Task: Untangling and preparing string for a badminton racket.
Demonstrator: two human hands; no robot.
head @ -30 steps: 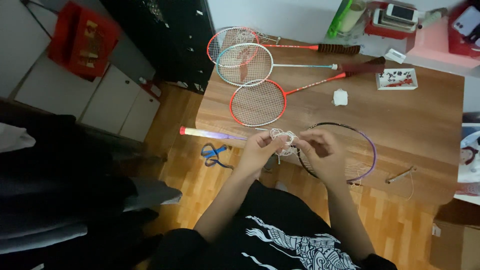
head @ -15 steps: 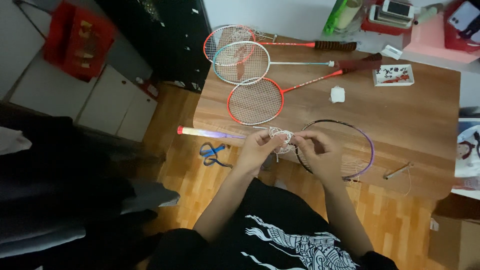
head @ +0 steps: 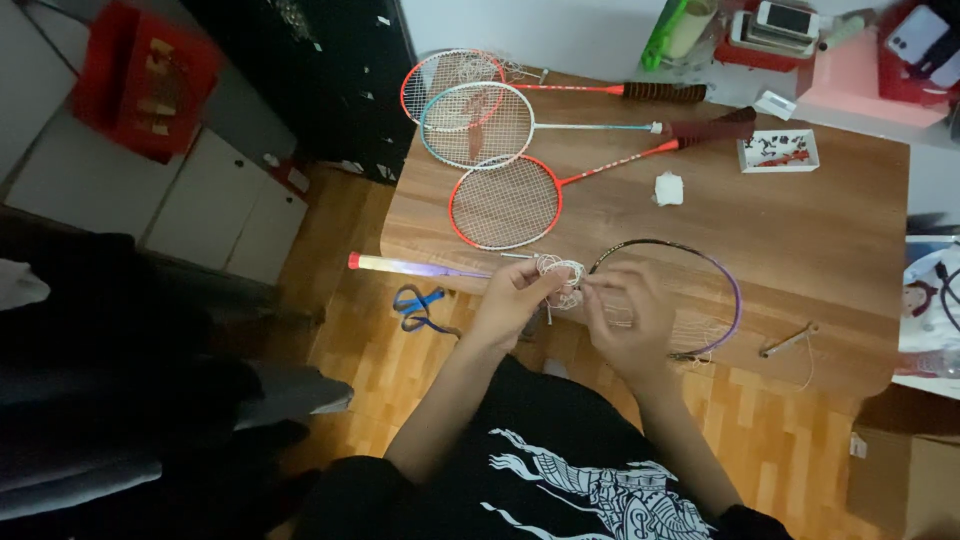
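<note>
Hands meet at the near edge of the wooden table (head: 820, 240), both busy with a loose tangle of white string (head: 560, 275). The left hand (head: 510, 300) pinches the bundle between thumb and fingertips, closed on it; the right hand (head: 630, 315) has its fingers curled in tight beside it, pinching a strand that runs toward the dark racket frame (head: 735, 290), which lies flat just under and beyond that hand, partly strung. To do this well, I judge the string should be kept lightly taut between the two hands, with one strand worked free at a time so the coil does not knot further; the frame is best left lying flat.

Just left of the hands a pale tube with a red cap (head: 400, 265) sticks out over the table edge, and blue-handled scissors (head: 418, 305) lie on the floor below. To the right, near the edge, rests a small metal tool (head: 788, 341). Farther off lie three strung rackets (head: 505, 200) with red and white rims, a white wad (head: 668, 188), and a small white tray (head: 778, 150).
</note>
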